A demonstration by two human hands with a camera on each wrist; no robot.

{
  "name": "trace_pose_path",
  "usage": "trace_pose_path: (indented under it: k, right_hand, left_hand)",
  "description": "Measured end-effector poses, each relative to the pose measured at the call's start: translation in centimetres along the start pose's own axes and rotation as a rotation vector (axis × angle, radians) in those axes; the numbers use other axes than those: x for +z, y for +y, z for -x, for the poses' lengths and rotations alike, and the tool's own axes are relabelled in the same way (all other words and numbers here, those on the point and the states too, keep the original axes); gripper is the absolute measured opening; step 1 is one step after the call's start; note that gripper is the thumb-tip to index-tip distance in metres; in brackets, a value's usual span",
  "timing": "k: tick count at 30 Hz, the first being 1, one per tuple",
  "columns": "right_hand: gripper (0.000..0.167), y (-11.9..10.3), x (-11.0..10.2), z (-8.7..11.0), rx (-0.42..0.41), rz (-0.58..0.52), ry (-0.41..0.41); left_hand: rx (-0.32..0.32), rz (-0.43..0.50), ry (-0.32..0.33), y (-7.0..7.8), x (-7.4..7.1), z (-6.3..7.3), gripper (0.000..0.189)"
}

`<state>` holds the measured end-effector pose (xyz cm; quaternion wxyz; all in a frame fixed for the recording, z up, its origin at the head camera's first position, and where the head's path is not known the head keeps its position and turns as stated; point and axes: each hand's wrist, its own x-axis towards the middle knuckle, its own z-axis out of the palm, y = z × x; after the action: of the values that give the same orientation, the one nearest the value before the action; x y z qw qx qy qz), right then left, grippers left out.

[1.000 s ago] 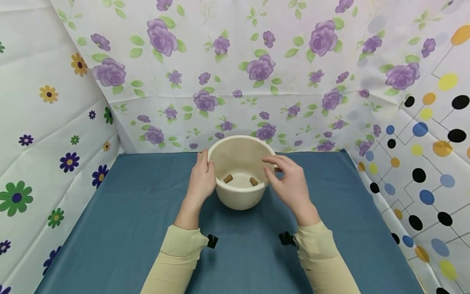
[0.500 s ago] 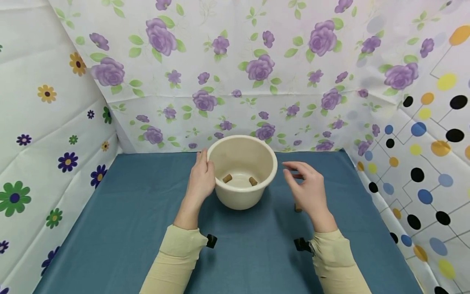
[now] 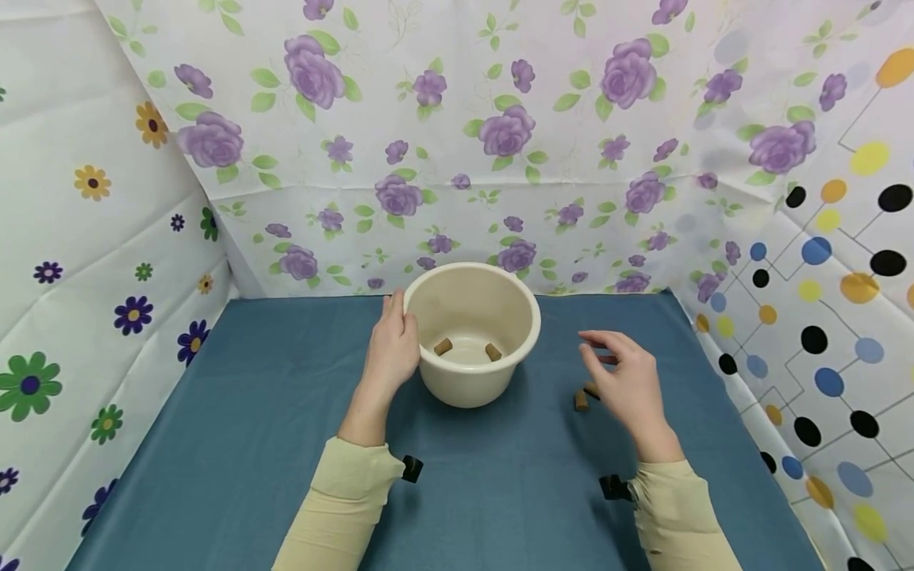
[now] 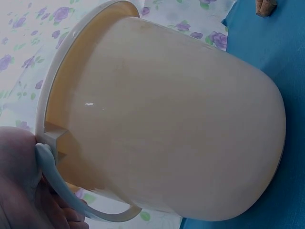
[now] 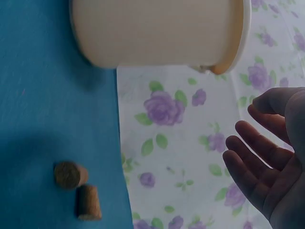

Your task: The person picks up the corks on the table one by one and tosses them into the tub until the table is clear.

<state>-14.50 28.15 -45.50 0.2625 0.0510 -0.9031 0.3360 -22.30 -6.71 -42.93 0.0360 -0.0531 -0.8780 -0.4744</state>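
A cream plastic bucket (image 3: 466, 388) stands on the blue cloth, with two brown corks inside, one at the left (image 3: 443, 346) and one at the right (image 3: 493, 352). My left hand (image 3: 391, 349) grips its left rim; the left wrist view shows curled fingers beside the pale handle (image 4: 71, 198). Right of the bucket, my right hand (image 3: 628, 379) hovers with loosely bent fingers and nothing between them. Below it, two more corks lie close together on the cloth, the nearer cork (image 3: 581, 401) and another cork (image 3: 592, 389) partly covered by the hand.
Blue cloth (image 3: 286, 444) covers the table. A white sheet with purple flowers (image 3: 400, 194) hangs behind the bucket. Patterned sheets stand along the left (image 3: 78, 277) and the right (image 3: 835, 317). Both sleeves carry a small black camera near the wrist.
My right hand has moved from the bucket's right rim rightward and slightly toward me, over the loose corks. The left hand and the bucket have stayed in place.
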Motion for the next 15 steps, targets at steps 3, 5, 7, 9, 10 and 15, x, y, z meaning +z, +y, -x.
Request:
trace_pose_path:
  k: [3, 5, 7, 9, 10, 15]
  right_hand:
    - [0.025, 0.7, -0.3, 0.3, 0.018, 0.014, -0.004]
    - [0.025, 1.2, -0.5, 0.6, 0.028, 0.023, -0.012]
    - [0.026, 1.7, -0.6, 0.8, 0.038, 0.029, -0.023]
    - [0.027, 2.3, -0.7, 1.0, 0.053, 0.037, -0.037]
    - [0.027, 2.6, -0.7, 1.2, 0.063, 0.039, -0.046]
    - [0.032, 3.9, -0.9, 1.9, 0.117, 0.045, -0.105]
  left_hand:
    - [0.007, 0.001, -0.001, 0.1, -0.1, 0.0, 0.061]
    - [0.007, 0.004, -0.001, 0.1, -0.1, 0.0, 0.061]
    - [0.003, 0.003, -0.002, 0.1, -0.1, 0.1, 0.061]
    - [-0.002, 0.004, -0.003, 0.1, -0.1, 0.1, 0.061]
    - [-0.002, 0.004, -0.003, 0.1, -0.1, 0.1, 0.061]
    - [0.001, 0.005, 0.0, 0.1, 0.0, 0.1, 0.061]
